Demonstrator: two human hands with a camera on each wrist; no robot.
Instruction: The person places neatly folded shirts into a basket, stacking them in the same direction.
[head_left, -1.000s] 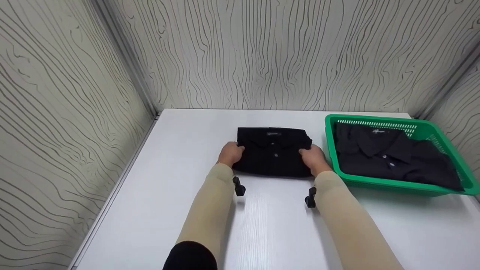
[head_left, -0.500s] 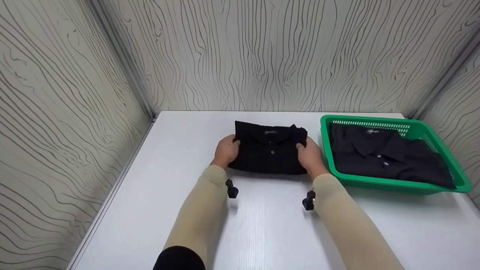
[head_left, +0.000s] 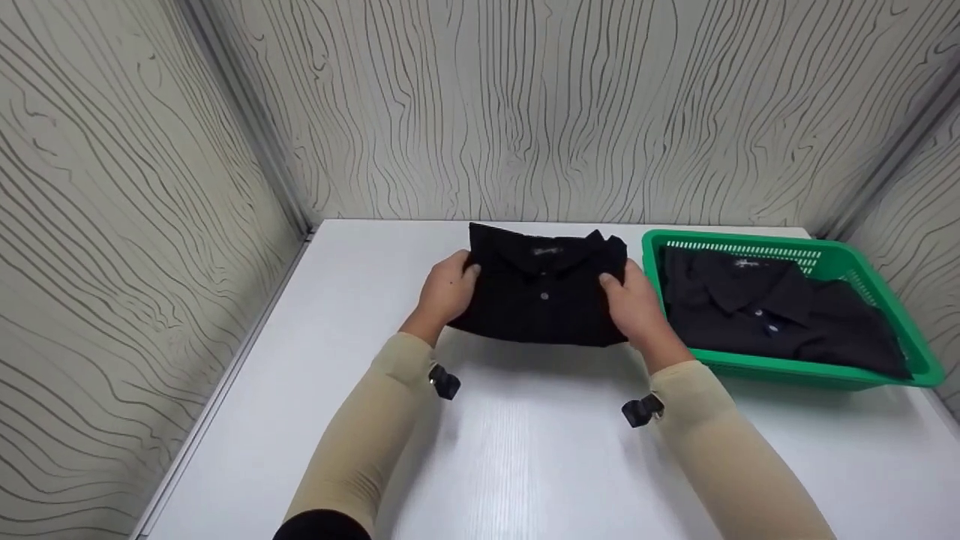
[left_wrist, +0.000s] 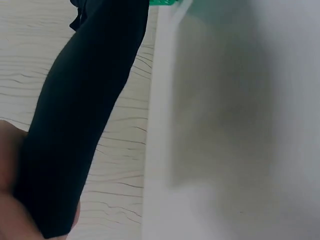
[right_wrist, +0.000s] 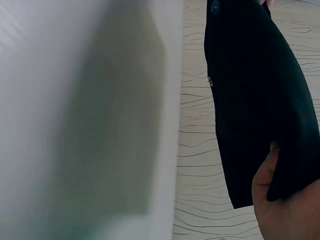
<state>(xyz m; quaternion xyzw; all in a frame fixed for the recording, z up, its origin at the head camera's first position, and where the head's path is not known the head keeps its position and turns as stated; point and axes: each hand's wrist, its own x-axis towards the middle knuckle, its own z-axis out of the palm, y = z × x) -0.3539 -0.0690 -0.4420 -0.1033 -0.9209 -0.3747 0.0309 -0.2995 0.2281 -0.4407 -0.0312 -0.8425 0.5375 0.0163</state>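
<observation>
A folded black button-up shirt [head_left: 540, 307] hangs between both hands, lifted off the white table, its collar and label at the far edge. My left hand [head_left: 446, 289] grips the left side, thumb on top. On the right side my right hand [head_left: 636, 309] pinches the cloth, also with the thumb above. In the left wrist view the shirt [left_wrist: 85, 110] shows edge-on, its shadow on the tabletop beside it. The right wrist view has the shirt [right_wrist: 260, 100] with a button near the top and the right hand [right_wrist: 290, 210] holding its lower end.
To the right stands a green plastic basket [head_left: 795, 365] with another folded black shirt [head_left: 750, 322] inside. The white table [head_left: 517, 450] ends at wood-grain patterned panels [head_left: 480, 112] behind and on the left. Small black cameras sit on both wrists.
The shirt has risen from the tabletop in both hands, tilting slightly, and its shadow has spread below. Both hands keep their hold on its sides. The basket stays in place.
</observation>
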